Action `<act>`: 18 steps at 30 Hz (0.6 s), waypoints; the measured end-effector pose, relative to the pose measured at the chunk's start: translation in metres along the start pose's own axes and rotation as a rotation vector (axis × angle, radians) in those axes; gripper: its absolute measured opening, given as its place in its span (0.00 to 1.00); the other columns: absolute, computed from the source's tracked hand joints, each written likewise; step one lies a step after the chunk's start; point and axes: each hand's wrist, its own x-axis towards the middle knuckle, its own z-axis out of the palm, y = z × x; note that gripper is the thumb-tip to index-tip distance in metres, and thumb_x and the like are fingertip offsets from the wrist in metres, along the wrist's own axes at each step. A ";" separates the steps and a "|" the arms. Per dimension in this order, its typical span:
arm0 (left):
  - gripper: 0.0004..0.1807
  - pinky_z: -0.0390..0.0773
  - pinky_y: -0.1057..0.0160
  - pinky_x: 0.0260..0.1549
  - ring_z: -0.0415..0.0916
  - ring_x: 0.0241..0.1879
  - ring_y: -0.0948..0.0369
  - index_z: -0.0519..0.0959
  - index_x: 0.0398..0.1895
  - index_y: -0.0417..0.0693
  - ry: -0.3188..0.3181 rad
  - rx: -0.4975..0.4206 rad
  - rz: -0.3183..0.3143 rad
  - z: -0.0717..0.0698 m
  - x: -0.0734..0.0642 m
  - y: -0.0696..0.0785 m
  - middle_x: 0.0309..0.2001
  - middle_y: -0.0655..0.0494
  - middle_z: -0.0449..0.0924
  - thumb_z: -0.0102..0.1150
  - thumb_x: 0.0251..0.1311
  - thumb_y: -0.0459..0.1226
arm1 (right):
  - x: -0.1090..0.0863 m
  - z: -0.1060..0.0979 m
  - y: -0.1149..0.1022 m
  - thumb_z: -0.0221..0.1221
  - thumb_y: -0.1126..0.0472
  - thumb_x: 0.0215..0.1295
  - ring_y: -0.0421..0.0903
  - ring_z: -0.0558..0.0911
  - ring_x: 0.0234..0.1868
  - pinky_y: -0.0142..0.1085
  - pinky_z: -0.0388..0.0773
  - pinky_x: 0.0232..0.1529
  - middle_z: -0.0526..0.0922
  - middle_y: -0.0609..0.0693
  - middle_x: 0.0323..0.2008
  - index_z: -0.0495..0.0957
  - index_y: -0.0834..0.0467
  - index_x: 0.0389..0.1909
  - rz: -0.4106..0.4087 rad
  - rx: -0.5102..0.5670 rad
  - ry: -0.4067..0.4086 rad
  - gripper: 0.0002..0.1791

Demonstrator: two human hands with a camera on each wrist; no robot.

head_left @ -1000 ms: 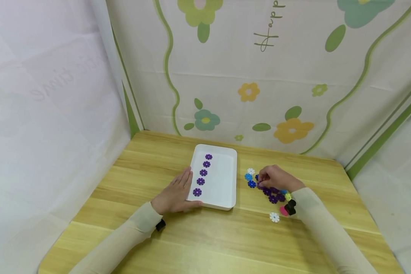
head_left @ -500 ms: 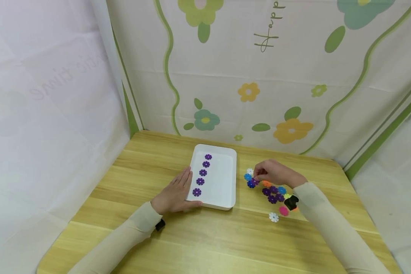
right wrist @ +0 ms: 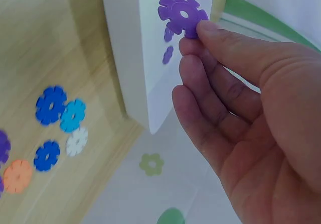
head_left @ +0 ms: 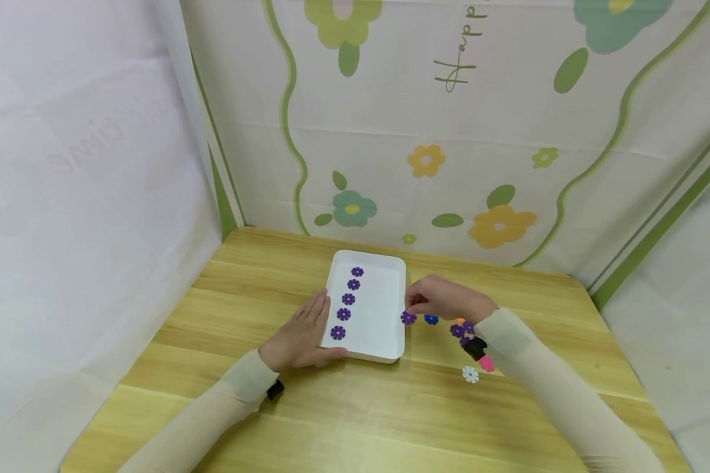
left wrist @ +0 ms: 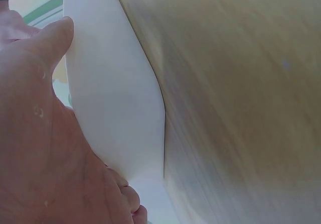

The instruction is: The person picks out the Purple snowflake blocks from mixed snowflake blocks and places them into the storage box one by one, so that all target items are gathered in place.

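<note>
My right hand (head_left: 446,299) is at the right rim of a white tray (head_left: 375,315). Between thumb and forefinger it pinches a purple snowflake disc (right wrist: 173,13), a flat notched piece with a hole in its middle. Several matching purple discs (head_left: 344,315) lie in a line along the tray's left side. My left hand (head_left: 298,336) rests against the tray's near left corner, fingers stretched along the left wall and thumb (left wrist: 57,38) along the front rim.
Loose discs lie on the wooden table right of the tray: blue (right wrist: 50,106), light blue (right wrist: 72,116), orange (right wrist: 18,176), pink (head_left: 486,363) and white (head_left: 470,374), plus a purple cluster (head_left: 458,330) partly behind the right wrist. A flower-printed cloth (head_left: 378,118) hangs behind the table.
My right hand has moved left from the loose discs to the tray's right rim, carrying a purple disc. The left hand has stayed at the tray's corner.
</note>
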 end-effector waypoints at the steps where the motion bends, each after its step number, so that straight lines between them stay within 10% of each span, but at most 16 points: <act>1: 0.65 0.53 0.40 0.82 0.38 0.86 0.40 0.44 0.83 0.27 0.001 -0.002 -0.001 0.000 0.000 0.000 0.85 0.32 0.36 0.52 0.67 0.72 | 0.004 0.002 -0.003 0.63 0.63 0.76 0.34 0.74 0.26 0.29 0.76 0.33 0.88 0.49 0.32 0.86 0.56 0.35 -0.003 0.001 -0.008 0.07; 18: 0.66 0.53 0.41 0.83 0.38 0.86 0.41 0.44 0.83 0.28 -0.011 0.011 -0.017 -0.001 0.001 0.000 0.86 0.33 0.36 0.50 0.67 0.74 | 0.051 0.049 -0.012 0.65 0.64 0.74 0.35 0.78 0.32 0.28 0.80 0.39 0.88 0.45 0.34 0.88 0.55 0.36 0.010 0.030 -0.095 0.05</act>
